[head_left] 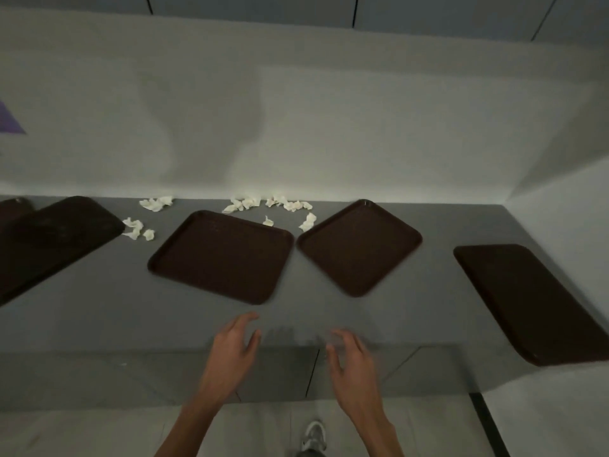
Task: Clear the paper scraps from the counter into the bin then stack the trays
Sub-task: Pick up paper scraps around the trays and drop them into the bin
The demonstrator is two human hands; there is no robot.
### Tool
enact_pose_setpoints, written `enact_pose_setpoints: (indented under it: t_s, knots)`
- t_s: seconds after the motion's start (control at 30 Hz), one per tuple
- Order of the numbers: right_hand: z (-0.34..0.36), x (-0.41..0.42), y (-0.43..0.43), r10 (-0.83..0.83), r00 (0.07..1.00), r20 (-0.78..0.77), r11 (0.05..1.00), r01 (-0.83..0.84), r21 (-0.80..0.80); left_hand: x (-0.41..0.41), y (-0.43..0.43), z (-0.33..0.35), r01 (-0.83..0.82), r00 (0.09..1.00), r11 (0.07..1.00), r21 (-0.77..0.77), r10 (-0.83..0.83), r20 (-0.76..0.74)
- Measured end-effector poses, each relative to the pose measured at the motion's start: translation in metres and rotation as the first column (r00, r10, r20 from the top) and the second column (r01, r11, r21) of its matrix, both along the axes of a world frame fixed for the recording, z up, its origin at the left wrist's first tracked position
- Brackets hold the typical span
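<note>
Left hand point(232, 352), right hand point(354, 369): slack (empty)

Dark brown trays point(227, 255) with a fine textured pattern, white paper scraps point(273, 204), grey counter point(99, 311), pale wall point(296, 110).

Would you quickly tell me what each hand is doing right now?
Left hand: open, fingers relaxed, holding nothing.
Right hand: open, fingers loosely spread, holding nothing; slightly blurred.

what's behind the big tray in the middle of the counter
White paper scraps lie on the counter between the tray and the wall, close to the tray's far rim. None lies on the tray; anything beneath it is covered.
</note>
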State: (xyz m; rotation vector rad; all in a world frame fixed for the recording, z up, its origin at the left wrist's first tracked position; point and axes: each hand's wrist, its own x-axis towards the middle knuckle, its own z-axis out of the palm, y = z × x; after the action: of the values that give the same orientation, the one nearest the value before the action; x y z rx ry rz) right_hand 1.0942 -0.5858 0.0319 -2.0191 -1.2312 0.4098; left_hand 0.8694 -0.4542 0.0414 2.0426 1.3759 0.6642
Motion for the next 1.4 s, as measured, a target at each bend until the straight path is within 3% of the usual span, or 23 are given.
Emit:
enact_pose_setpoints:
  t_s: [0.23,0.4,0.5,0.67,0.8,0.97,1.13,1.3,1.4]
  knots:
    - [-0.024,0.043,0.132,0.025,0.999,0.036,1.0,-0.025,-0.008,0.032,0.115,-0.022,0.006,1.0,1.0,-0.009,-0.006,-0.016]
    - [-0.014,0.073,0.251,0.1,0.995,0.007,0.99,-0.099,-0.102,0.06,0.191,-0.027,0.016,0.996,0.996,-0.085,-0.023,-0.081]
    - [-0.016,0.094,0.331,0.135,0.987,0.089,0.981,-0.12,-0.155,0.076,0.237,-0.027,0.033,0.993,0.994,-0.102,-0.044,-0.105]
    - [-0.035,0.113,0.432,0.199,0.897,0.395,0.938,-0.058,-0.341,0.094,0.281,-0.022,0.052,0.992,0.998,-0.033,-0.056,-0.115]
    - [-0.052,0.113,0.47,0.313,0.845,0.433,0.847,-0.042,-0.529,0.095,0.314,-0.028,0.087,0.985,0.995,-0.044,-0.093,-0.149]
    - [-0.063,0.103,0.483,0.327,0.882,0.34,0.853,-0.121,-0.508,0.108,0.362,-0.029,0.142,0.967,0.989,-0.046,-0.149,-0.206]
    - [-0.04,0.093,0.463,0.117,0.971,0.207,0.934,-0.037,-0.356,0.147,0.42,-0.029,0.193,0.927,0.978,-0.074,-0.206,-0.313]
    - [-0.006,0.082,0.413,-0.047,0.996,0.07,0.988,0.057,-0.145,0.187,0.454,-0.042,0.204,0.806,0.95,-0.237,-0.3,-0.51]
    - [0.007,0.082,0.379,-0.133,0.988,0.073,0.988,0.138,-0.068,0.197,0.463,-0.058,0.231,0.743,0.942,-0.244,-0.333,-0.581]
